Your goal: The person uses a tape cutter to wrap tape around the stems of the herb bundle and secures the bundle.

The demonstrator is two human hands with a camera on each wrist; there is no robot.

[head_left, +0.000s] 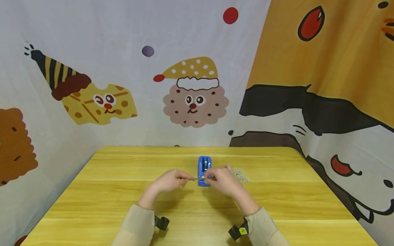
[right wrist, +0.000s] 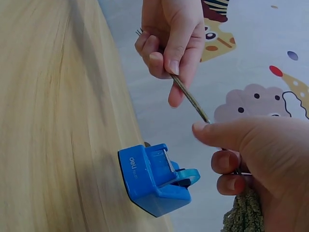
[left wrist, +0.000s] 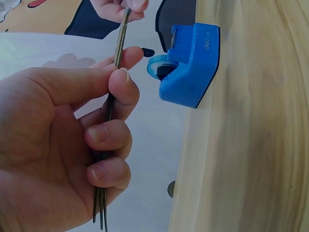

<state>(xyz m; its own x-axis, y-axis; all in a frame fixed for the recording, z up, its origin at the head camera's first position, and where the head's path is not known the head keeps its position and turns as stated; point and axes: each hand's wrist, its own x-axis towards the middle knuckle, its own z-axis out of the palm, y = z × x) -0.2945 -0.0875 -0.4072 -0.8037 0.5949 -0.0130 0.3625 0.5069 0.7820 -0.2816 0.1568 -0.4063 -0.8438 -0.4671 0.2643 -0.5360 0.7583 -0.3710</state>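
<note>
Between my two hands runs a thin bundle of brownish-green flower stems (right wrist: 190,98), nearly level above the table. My left hand (head_left: 170,180) pinches it between thumb and forefinger, other fingers curled round it; several loose stem ends stick out below that palm in the left wrist view. On the other side, my right hand (head_left: 224,179) grips the bundle near its small, pale dried flower heads (head_left: 240,175), which spread beyond the hand. A blue tape dispenser (left wrist: 193,72) with a roll of tape (right wrist: 191,176) stands on the table just behind the stems.
The wood-grain table (head_left: 123,205) extends to both sides of the hands. Behind it hangs a cloth backdrop (head_left: 117,30) printed with cartoon food and animal figures. Dark wrist cameras sit by both sleeves, the left camera (head_left: 162,223) and the right camera (head_left: 237,232).
</note>
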